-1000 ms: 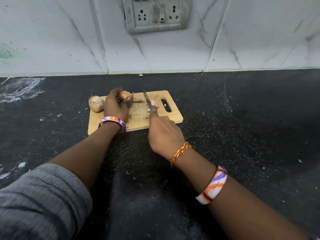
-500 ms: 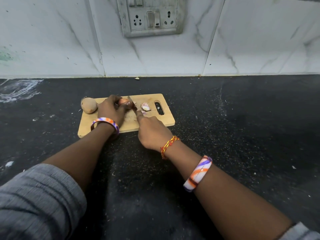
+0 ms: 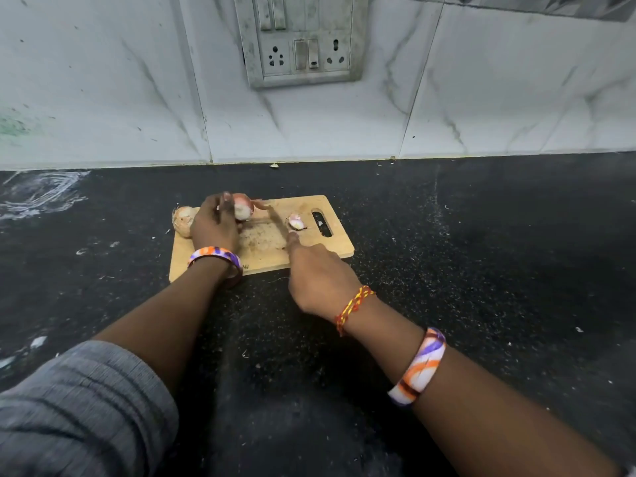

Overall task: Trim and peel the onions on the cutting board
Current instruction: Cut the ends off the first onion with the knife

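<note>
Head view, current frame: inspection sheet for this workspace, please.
Surface: black speckled counter, flecked with scraps and white smears at left.
Job's things: wooden cutting board; trimmed onion held on it; unpeeled onion at its left edge; cut-off onion piece near the handle slot; knife, blurred.
Clutter: peel bits on board and counter.
Grips: left hand holds the trimmed onion; right hand holds the knife, forefinger along it.
Cables: nothing seen.
Surroundings: marble-look wall tiles; switch and socket plate.
</note>
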Tool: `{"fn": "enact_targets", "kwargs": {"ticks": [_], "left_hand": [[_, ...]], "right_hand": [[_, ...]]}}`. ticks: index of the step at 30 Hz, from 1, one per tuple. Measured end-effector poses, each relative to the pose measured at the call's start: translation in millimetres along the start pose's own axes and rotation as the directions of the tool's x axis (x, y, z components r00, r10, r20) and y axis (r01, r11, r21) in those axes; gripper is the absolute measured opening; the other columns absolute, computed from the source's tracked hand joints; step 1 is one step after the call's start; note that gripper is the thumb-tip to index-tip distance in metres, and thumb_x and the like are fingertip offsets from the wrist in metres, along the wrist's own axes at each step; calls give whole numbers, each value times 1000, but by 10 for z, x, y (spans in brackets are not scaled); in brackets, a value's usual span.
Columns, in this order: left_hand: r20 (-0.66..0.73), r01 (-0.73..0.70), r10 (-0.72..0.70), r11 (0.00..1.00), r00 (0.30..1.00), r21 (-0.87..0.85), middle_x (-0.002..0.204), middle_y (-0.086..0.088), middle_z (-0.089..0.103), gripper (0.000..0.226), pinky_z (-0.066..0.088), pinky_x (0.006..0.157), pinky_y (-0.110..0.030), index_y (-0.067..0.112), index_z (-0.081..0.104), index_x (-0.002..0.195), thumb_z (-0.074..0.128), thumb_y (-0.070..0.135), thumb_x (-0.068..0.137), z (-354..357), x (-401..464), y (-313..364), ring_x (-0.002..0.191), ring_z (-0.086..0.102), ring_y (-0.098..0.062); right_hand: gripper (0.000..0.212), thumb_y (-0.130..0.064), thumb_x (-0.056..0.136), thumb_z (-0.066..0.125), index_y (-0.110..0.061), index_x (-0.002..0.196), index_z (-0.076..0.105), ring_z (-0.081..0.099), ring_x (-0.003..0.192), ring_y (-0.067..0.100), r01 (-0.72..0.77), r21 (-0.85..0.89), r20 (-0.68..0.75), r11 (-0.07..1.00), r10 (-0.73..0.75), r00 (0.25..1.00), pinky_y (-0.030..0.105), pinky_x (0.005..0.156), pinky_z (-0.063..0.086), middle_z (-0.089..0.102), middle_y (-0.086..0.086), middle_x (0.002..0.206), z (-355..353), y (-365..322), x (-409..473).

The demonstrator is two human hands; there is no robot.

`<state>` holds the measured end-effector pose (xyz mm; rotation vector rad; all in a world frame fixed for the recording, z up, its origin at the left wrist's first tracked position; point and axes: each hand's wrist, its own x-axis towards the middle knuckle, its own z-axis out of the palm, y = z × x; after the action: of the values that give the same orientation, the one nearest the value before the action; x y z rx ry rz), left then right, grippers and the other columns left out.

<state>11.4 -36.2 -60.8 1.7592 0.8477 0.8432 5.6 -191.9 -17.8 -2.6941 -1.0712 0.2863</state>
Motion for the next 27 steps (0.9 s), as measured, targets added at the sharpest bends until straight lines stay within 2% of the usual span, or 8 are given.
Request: {"fn": "enact_targets", "kwargs": {"ticks": [3, 6, 10, 15, 18, 23, 25, 27], "left_hand": [[20, -41, 40, 996, 999, 82, 109, -15, 65, 30, 37, 76, -23, 9, 57, 111, 46, 30, 93, 20, -4, -7, 93, 57, -22], [47, -77, 71, 986, 996, 148, 109, -16, 66, 28, 38, 76, -26, 9, 57, 112, 46, 27, 94, 50, 2, -31, 97, 59, -28], [105, -151, 127, 954, 986, 259, 110, -17, 65, 29, 42, 82, -33, 11, 55, 116, 43, 26, 94, 78, 24, -58, 101, 58, -33], [129, -183, 152, 943, 980, 279, 112, -18, 63, 29, 37, 76, -28, 10, 54, 117, 44, 24, 94, 103, 39, -76, 103, 57, -33], [63, -104, 93, 972, 994, 209, 113, -19, 62, 31, 35, 74, -27, 7, 53, 116, 40, 27, 96, 98, 57, -64, 104, 57, -34], [-102, 41, -46, 998, 994, -52, 116, -23, 60, 41, 38, 81, -31, -2, 51, 113, 31, 32, 98, 41, 83, -62, 107, 55, -35], [-104, 51, -68, 987, 992, -154, 103, -24, 64, 44, 48, 80, -37, 0, 53, 102, 30, 38, 97, 27, 102, -94, 95, 61, -37], [-82, 65, -85, 973, 993, -220, 89, -20, 66, 43, 52, 70, -36, 7, 53, 92, 29, 42, 96, 6, 113, -94, 73, 64, -30]], "right_hand": [[72, -1, 88, 43, -15, 148, 7, 59, 97, 36, -7, 83, -141, 997, 19, 990, 40, 70, 44, 60, 18, 109, -53, -13, -32], [67, -3, 90, 39, -17, 148, 9, 60, 91, 37, 33, 142, -187, 989, -6, 982, 35, 63, 38, 61, 18, 104, -46, -79, -66], [66, -6, 90, 40, -15, 148, 9, 58, 98, 38, 5, 151, -134, 988, 15, 991, 38, 70, 42, 58, 20, 111, 121, -182, -23], [68, -6, 90, 43, -15, 148, 9, 55, 108, 37, -41, 79, -41, 996, 44, 998, 42, 83, 46, 54, 20, 119, 229, -193, 82], [68, -7, 91, 43, -14, 148, 8, 53, 111, 35, -31, -20, -30, 999, 30, 999, 42, 85, 45, 51, 19, 123, 220, -197, 86], [72, -7, 90, 47, -10, 148, 5, 53, 112, 31, -34, -120, -43, 992, 30, 999, 39, 84, 46, 51, 15, 125, 292, -277, 74], [73, -7, 89, 48, -10, 148, 5, 53, 111, 31, -41, -119, -39, 992, 36, 999, 39, 84, 46, 51, 16, 124, 294, -280, 84], [74, -6, 89, 49, -13, 149, 6, 54, 110, 32, -64, -86, -54, 994, 60, 997, 41, 84, 47, 51, 16, 122, 258, -255, 72]]}}
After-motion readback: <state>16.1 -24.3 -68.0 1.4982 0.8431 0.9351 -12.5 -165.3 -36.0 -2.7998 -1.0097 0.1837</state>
